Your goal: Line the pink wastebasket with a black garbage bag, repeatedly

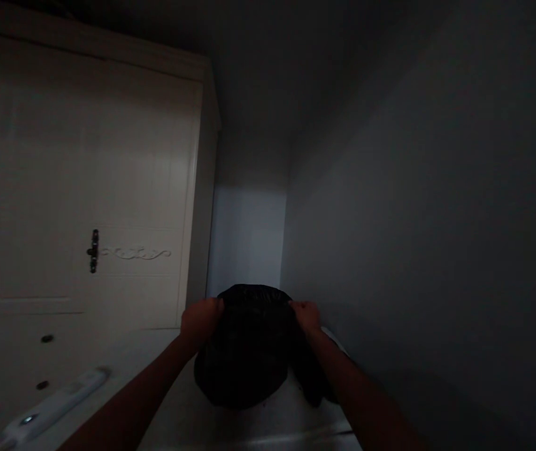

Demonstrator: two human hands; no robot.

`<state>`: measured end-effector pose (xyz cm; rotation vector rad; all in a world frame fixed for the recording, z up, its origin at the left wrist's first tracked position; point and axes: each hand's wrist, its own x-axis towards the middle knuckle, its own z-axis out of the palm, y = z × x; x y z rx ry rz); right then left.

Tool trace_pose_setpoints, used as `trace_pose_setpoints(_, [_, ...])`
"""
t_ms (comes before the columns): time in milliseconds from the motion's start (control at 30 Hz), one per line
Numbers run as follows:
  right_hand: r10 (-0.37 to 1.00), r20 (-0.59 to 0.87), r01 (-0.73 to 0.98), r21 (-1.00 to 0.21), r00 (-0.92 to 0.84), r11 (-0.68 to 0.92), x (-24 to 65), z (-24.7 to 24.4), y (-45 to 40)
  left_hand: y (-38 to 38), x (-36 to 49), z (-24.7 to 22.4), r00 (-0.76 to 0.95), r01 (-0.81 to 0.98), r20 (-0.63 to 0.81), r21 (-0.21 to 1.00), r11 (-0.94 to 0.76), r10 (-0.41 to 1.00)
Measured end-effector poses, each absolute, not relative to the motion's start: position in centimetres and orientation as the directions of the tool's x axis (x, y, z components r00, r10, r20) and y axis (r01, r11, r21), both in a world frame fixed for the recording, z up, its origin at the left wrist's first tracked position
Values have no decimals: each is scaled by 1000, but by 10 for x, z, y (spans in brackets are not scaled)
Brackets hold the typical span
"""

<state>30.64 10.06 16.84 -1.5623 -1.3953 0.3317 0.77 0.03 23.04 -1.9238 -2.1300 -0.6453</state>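
A dark, rounded thing that looks like a black bag or cloth (249, 351) is held up in front of me, over a pale surface (174, 407). My left hand (201, 319) is closed on its upper left edge. At the upper right edge, my right hand (306, 316) grips it with bent fingers. The dim light hides its details and what, if anything, is inside. Another dark item (312, 379) lies beside it, partly behind my right forearm.
A white cabinet (141, 156) with dark handles stands at the left. A long white device (56, 404) lies at the lower left. A grey wall (427, 219) rises on the right.
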Motion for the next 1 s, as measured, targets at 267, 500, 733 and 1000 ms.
trace_pose_setpoints(267, [749, 642, 852, -474, 162, 222, 316, 223, 80, 4, 9, 249, -107, 875, 628, 428, -228, 771])
trace_pose_setpoints(500, [654, 734, 735, -544, 184, 405, 299, 275, 90, 12, 12, 253, -265, 402, 621, 766, -501, 737])
trace_pose_setpoints(733, [645, 716, 541, -665, 266, 515, 272, 305, 100, 10, 14, 250, -160, 321, 612, 774, -546, 774])
trace_pose_setpoints(1000, [646, 747, 396, -647, 159, 652, 226, 324, 95, 2, 21, 241, 225, 476, 633, 592, -650, 741])
